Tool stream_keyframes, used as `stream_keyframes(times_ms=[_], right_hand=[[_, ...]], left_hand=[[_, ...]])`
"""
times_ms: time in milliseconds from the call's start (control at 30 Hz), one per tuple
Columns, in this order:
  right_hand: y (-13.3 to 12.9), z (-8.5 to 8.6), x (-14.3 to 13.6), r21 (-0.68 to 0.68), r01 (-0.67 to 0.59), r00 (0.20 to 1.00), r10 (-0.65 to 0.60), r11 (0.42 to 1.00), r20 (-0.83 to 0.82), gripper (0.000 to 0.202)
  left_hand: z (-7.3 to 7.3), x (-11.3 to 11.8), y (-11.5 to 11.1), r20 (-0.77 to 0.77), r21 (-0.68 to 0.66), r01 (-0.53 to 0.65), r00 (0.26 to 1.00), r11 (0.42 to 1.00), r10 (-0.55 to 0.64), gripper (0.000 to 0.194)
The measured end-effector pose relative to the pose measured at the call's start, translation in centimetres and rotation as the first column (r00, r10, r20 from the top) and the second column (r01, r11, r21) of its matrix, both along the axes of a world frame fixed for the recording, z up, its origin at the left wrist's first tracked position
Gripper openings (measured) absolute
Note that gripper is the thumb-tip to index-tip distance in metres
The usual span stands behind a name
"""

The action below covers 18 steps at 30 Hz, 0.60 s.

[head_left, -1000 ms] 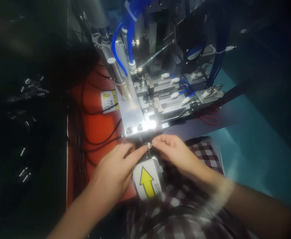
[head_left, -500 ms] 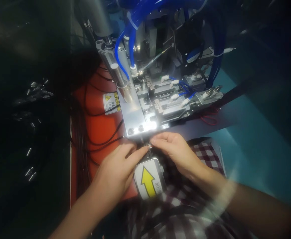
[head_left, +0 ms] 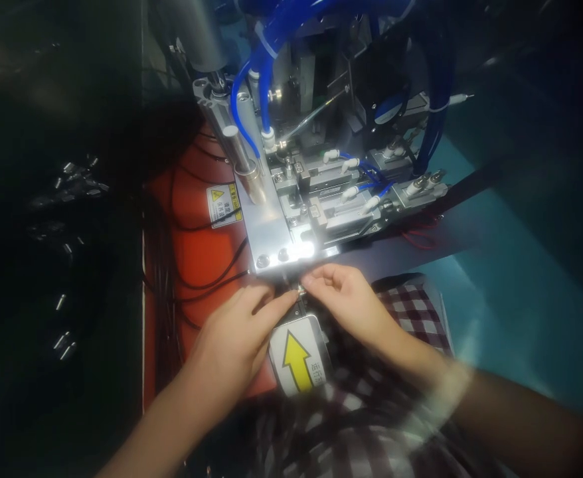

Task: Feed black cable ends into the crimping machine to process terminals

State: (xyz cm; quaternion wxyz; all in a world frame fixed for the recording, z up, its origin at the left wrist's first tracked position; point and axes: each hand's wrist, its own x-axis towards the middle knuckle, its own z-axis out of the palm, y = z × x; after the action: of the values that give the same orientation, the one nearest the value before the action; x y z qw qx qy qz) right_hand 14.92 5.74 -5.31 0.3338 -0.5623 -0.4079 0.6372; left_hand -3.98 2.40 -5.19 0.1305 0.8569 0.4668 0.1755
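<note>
Both hands meet at the front end of a metal machine (head_left: 270, 236), just below its bright lit edge. My left hand (head_left: 239, 322) is closed, its thumb stretched toward a small shiny metal part (head_left: 300, 291). From the other side my right hand (head_left: 347, 292) pinches close to the same spot, thumb and index finger together. Whatever sits between the fingertips is too small and too hidden to make out. Right below the fingers is a white cover (head_left: 297, 355) bearing a yellow arrow.
Blue air hoses (head_left: 291, 26) arch over the machine. Slim cylinders with white fittings (head_left: 354, 192) lie to the right. Black cables (head_left: 212, 285) cross the orange base (head_left: 196, 249), which carries a warning label (head_left: 224, 206). Small shiny pieces (head_left: 75, 179) lie scattered in the dark at left.
Hardly anything differs. Both hands keep their place at the small metal part; the right fingers shift only very slightly.
</note>
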Motion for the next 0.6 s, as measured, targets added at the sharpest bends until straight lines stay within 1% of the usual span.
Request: stream_keyframes(times_ms=[133,200,267,333,433,600], right_hand=[[0.0,0.1,-0.2,-0.064,0.038,0.997,-0.042,0.997,-0.068,0.015],[-0.2,0.2,-0.3,-0.076,0.053,0.993,-0.061,0.996,-0.102,0.015],[-0.3,0.2,-0.4,-0.037,0.053,0.994,-0.056,0.998,-0.094,0.014],[-0.5,0.1,-0.3,0.043,0.039,0.997,-0.036,0.998,-0.061,0.013],[-0.7,-0.3,-0.1,0.122,0.028,1.0,-0.026,0.992,-0.016,0.012],[-0.7,-0.7,0.2,0.081,0.02,0.999,-0.017,0.997,-0.041,0.014]], left_hand=[[-0.1,-0.1,0.0,0.013,0.009,0.005,1.0,1.0,-0.005,0.04],[-0.1,-0.1,0.0,0.013,0.014,0.006,1.0,1.0,-0.006,0.041],[-0.1,0.0,0.0,0.009,0.014,0.006,1.0,1.0,-0.006,0.041],[0.1,0.1,0.1,0.004,0.013,0.004,1.0,1.0,-0.004,0.04],[0.6,0.3,0.3,-0.019,0.011,0.003,1.0,1.0,-0.003,0.038],[1.5,0.4,0.6,-0.064,-0.007,0.043,0.997,0.999,-0.044,0.036]])
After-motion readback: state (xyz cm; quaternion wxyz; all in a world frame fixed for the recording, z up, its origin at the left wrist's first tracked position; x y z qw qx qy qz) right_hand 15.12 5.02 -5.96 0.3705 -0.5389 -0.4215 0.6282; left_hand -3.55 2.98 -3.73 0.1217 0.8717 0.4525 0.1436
